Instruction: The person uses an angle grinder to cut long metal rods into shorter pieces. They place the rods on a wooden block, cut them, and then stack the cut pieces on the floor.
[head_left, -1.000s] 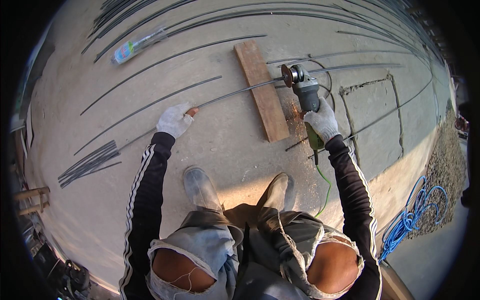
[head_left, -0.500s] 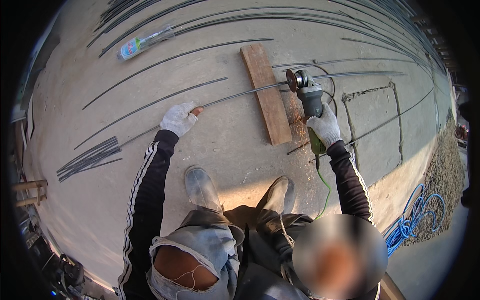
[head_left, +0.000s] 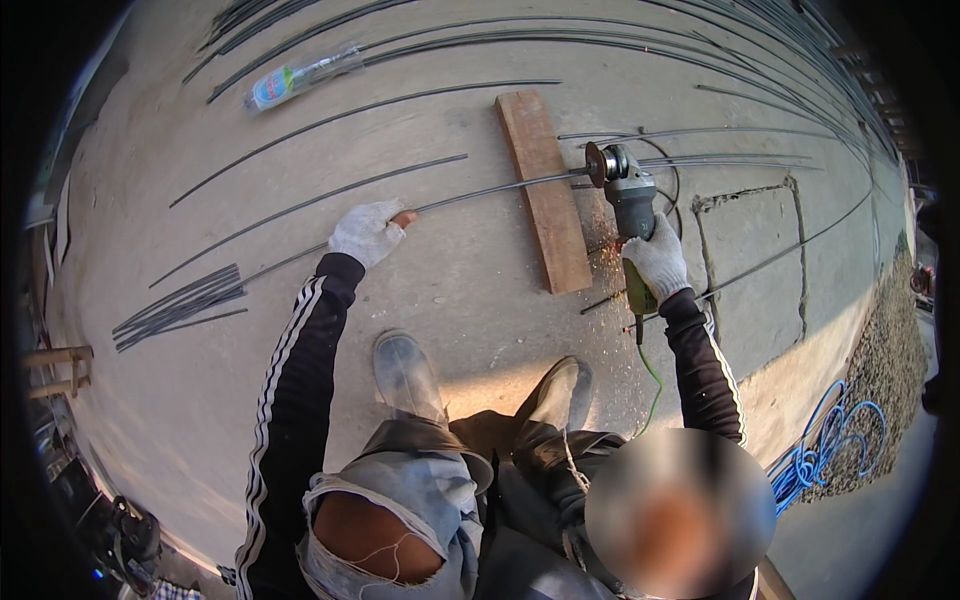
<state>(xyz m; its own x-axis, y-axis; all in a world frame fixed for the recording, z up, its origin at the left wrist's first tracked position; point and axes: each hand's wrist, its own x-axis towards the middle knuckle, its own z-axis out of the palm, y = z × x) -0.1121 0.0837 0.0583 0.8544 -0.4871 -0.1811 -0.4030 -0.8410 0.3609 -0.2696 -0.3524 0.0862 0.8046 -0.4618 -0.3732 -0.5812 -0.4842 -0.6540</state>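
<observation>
My gloved left hand (head_left: 366,234) grips a thin steel rod (head_left: 475,195), thumb bare at the tip, left of a wooden plank (head_left: 547,225) that the rod crosses. My gloved right hand (head_left: 656,258) is closed around an angle grinder (head_left: 630,205) with a green body and cord. Its disc (head_left: 596,163) is at the rod, just right of the plank; the exact contact is too small to make out. Orange sparks fall beside the plank toward my right boot. Cut rods (head_left: 180,305) lie bunched left of my left hand.
Long rods (head_left: 480,38) and a plastic bottle (head_left: 290,82) lie on the concrete floor (head_left: 230,420) ahead. A rough-edged rectangular patch (head_left: 750,250) is at right, beside gravel (head_left: 885,340) and a coiled blue hose (head_left: 820,440). Wooden pieces (head_left: 55,355) stand at the left edge.
The whole view has shifted slightly, the floor items appearing a little farther right. Both hands keep their grips, the disc stays at the rod, and sparks continue to fly.
</observation>
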